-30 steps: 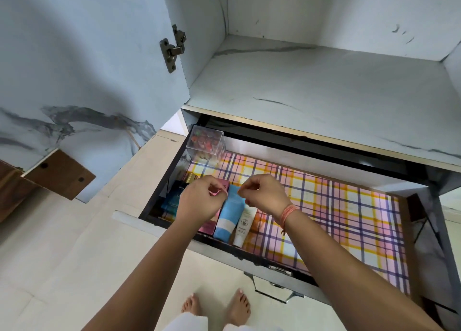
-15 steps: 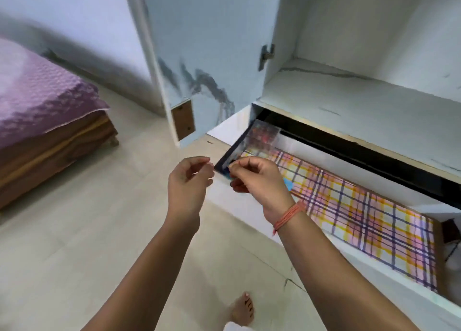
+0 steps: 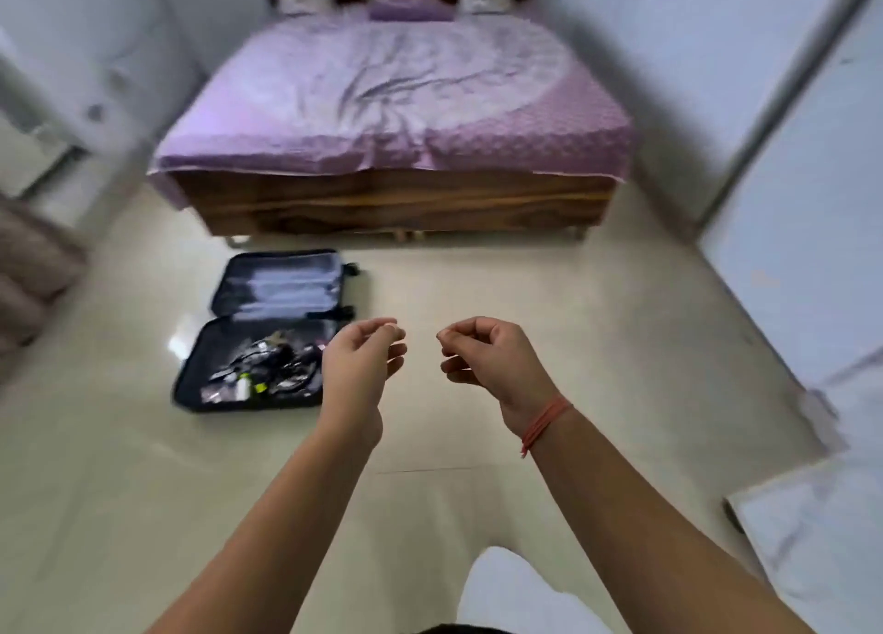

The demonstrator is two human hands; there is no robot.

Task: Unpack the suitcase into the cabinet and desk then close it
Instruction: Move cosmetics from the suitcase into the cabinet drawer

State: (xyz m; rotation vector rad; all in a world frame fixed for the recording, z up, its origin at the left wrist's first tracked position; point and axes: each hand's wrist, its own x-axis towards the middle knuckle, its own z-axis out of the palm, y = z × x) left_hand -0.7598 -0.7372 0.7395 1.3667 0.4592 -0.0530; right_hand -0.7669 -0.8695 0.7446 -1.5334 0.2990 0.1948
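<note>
A dark suitcase lies open on the floor in front of the bed, left of centre. Its far half shows a grey lining; its near half holds several small loose items, blurred. My left hand hovers in the air just right of the suitcase's near half, fingers loosely curled, nothing in it. My right hand is level with it, further right, fingers curled in, holding nothing; a red thread sits on that wrist. The drawer is out of view.
A wooden bed with a purple cover stands straight ahead. The cabinet's pale door rises at the right, with a marbled panel at the lower right. Brown fabric sits at the left edge. Pale tiled floor lies between.
My view has swung from the open drawer round to the bed and suitcase. Both hands came up out of the drawer and are now held apart in the air.
</note>
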